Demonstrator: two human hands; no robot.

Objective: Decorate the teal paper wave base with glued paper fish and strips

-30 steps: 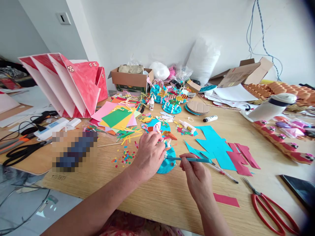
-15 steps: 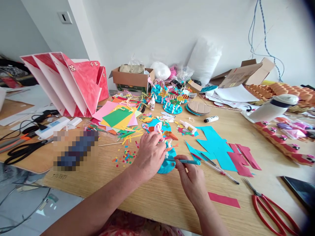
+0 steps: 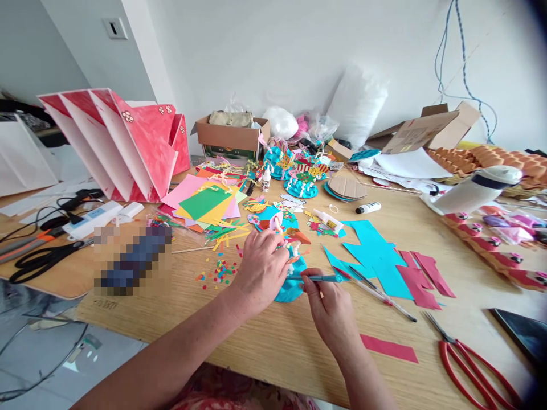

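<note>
In front of me lies a round blue paper craft (image 3: 290, 292) with white and orange decorations. My left hand (image 3: 264, 263) bends over it from the left, fingers curled around its decorated part; the fingertips are partly hidden. A teal pen (image 3: 327, 278) is pinched in my right hand (image 3: 329, 307), its barrel lying nearly level. The pen's left end reaches over the blue craft, and my left hand hides its tip. Just behind my left fingers are a pink-and-white piece (image 3: 276, 221) and a second blue disc (image 3: 288, 216).
Blue paper scraps (image 3: 376, 253) and red paper pieces (image 3: 416, 287) lie to the right, with pens (image 3: 376, 289) beside them. Red-handled scissors (image 3: 464, 359) rest near the front right. Confetti dots (image 3: 222, 270) and coloured sheets (image 3: 205, 202) lie left. Finished-looking blue crafts (image 3: 301, 185) stand behind.
The teal pen and my right fingers have shifted slightly left over the craft. My left hand stays in place on it. The whole view has moved a little.
</note>
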